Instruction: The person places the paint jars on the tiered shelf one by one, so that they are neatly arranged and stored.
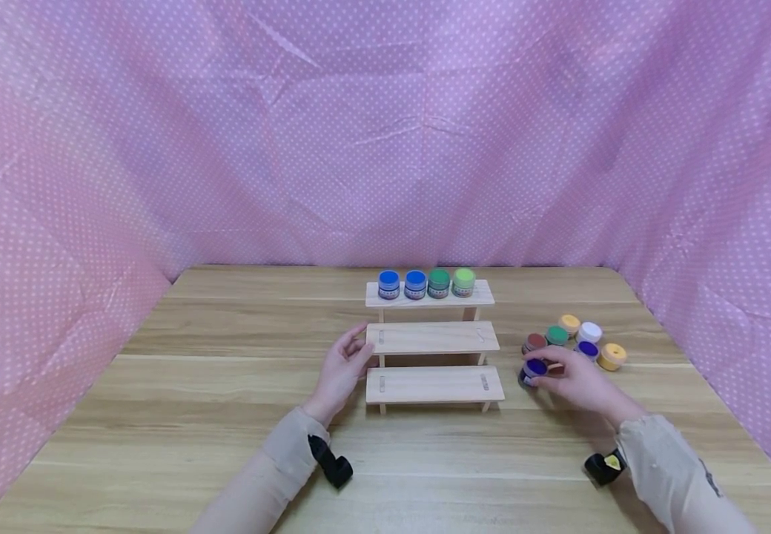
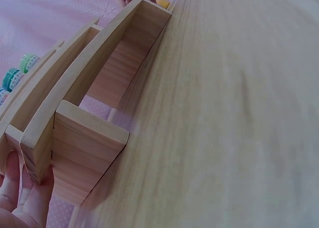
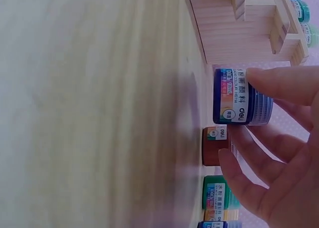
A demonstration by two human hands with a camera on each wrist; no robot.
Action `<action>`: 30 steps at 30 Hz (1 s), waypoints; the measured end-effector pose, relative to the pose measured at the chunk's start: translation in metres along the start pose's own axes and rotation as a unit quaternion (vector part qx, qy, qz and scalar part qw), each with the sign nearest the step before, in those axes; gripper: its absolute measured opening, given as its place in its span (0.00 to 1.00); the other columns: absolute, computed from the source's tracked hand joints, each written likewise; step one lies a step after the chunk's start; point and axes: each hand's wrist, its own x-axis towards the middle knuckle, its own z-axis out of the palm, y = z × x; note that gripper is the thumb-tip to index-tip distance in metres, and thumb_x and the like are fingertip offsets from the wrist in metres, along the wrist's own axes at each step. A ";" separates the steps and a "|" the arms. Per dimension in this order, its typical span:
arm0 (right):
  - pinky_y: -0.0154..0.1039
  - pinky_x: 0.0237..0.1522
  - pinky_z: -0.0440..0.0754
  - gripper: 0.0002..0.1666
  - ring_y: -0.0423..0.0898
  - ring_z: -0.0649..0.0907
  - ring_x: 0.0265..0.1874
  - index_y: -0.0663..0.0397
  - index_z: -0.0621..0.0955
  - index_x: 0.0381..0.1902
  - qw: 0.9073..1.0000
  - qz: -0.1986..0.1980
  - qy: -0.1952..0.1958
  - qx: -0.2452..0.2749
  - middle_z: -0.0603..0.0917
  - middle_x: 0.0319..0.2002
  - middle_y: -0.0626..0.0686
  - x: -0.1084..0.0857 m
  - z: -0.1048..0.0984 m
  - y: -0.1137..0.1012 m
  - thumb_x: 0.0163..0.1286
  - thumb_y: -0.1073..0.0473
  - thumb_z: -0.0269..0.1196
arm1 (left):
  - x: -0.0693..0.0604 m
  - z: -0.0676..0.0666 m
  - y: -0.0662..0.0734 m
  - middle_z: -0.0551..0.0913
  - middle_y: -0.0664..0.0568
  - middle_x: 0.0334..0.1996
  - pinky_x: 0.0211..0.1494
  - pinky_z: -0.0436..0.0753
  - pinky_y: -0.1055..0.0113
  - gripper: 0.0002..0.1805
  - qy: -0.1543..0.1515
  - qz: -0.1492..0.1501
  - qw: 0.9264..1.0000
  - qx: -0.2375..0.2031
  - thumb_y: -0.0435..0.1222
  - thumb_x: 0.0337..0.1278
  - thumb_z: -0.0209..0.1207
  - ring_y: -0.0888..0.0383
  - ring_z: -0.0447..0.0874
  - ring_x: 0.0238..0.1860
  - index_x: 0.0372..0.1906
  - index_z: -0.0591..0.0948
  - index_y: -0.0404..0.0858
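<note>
A three-tier wooden stand (image 1: 433, 337) stands in the middle of the table. On its top tier are two blue paint jars (image 1: 388, 285), a green paint jar (image 1: 439, 284) and a light green paint jar (image 1: 463, 282). My left hand (image 1: 344, 368) holds the stand's left end, with thumb and fingers at the board ends (image 2: 36, 160). To the right of the stand, my right hand (image 1: 575, 380) pinches a dark blue paint jar (image 3: 232, 97) between thumb and fingers. A brown paint jar (image 3: 215, 146) is close beside it.
Behind my right hand stand a green jar (image 1: 557, 335), a white-lidded jar (image 1: 588, 332), two yellow-orange jars (image 1: 612, 357) and another dark blue jar (image 1: 586, 350). Pink dotted cloth (image 1: 385, 148) hangs round the wooden table (image 1: 192, 415).
</note>
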 end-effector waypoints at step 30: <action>0.47 0.44 0.82 0.19 0.38 0.79 0.43 0.59 0.81 0.49 0.997 -0.056 0.043 -0.028 0.84 0.44 0.56 0.017 -0.019 -0.024 0.58 0.65 0.67 | 0.002 -0.001 0.001 0.78 0.52 0.35 0.32 0.79 0.75 0.26 -0.002 -0.003 1.000 0.000 0.29 0.63 0.55 0.63 0.79 0.31 0.66 0.67 0.34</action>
